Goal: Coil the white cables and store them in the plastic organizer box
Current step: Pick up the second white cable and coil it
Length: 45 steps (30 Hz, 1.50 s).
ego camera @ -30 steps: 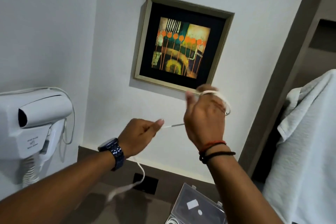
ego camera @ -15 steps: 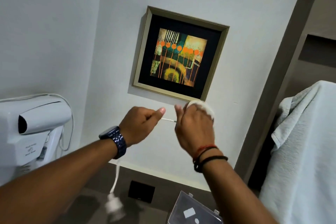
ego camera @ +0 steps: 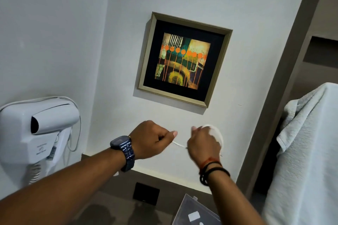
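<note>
Organizer box (ego camera: 184, 212): is being seen only partly at the bottom edge; contents cannot be told.
White cable (ego camera: 178, 144): is being stretched between both hands.
Left hand (ego camera: 151, 139): fingers are being pinched on the cable.
Right hand (ego camera: 203, 145): cable loops are being wound around its fingers.

A thin white cable (ego camera: 218, 136), partly wound into a loop up in front of the wall, trails one taut strand leftward, while the clear plastic organizer box (ego camera: 184, 213) sits open low on the dark bench.
</note>
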Available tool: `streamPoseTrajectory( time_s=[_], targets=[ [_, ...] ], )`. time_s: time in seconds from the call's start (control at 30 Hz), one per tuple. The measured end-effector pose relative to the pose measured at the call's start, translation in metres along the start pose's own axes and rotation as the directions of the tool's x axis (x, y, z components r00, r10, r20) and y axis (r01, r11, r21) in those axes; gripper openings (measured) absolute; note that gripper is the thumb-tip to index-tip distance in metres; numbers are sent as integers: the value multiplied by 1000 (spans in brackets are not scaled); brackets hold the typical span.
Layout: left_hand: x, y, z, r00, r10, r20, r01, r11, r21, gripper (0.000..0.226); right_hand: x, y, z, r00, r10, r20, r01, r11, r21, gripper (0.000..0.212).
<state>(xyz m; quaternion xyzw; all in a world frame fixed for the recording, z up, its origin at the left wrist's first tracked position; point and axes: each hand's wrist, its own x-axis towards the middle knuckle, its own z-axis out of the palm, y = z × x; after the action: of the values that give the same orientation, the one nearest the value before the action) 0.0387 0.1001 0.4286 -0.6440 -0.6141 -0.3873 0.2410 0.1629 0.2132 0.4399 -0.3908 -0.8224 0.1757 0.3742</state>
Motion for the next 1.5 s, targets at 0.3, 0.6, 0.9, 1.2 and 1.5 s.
streamPoseTrajectory(
  time_s=[0.3,0.6,0.9,1.2,1.5],
  targets=[
    [0,-12,-3,893,-445,-66,384,831,-403,64,-49,-36,-43,540,-650,535,-402,360,842,53],
    [-44,6,20,974,-203,103,224,932,-286,48,-19,-43,-46,841,-434,-324,504,846,174,25],
    [-29,-8,-39,997,-9,-83,-9,977,-211,48,-57,-18,-16,574,-566,591,82,758,647,55],
    [-25,38,-8,900,-384,-206,185,764,-618,28,-58,-44,-29,585,-695,418,-437,164,884,46],
    [-21,46,-2,840,-542,-35,291,503,-814,19,-55,-32,-32,650,-615,446,-501,94,860,44]
  ],
)
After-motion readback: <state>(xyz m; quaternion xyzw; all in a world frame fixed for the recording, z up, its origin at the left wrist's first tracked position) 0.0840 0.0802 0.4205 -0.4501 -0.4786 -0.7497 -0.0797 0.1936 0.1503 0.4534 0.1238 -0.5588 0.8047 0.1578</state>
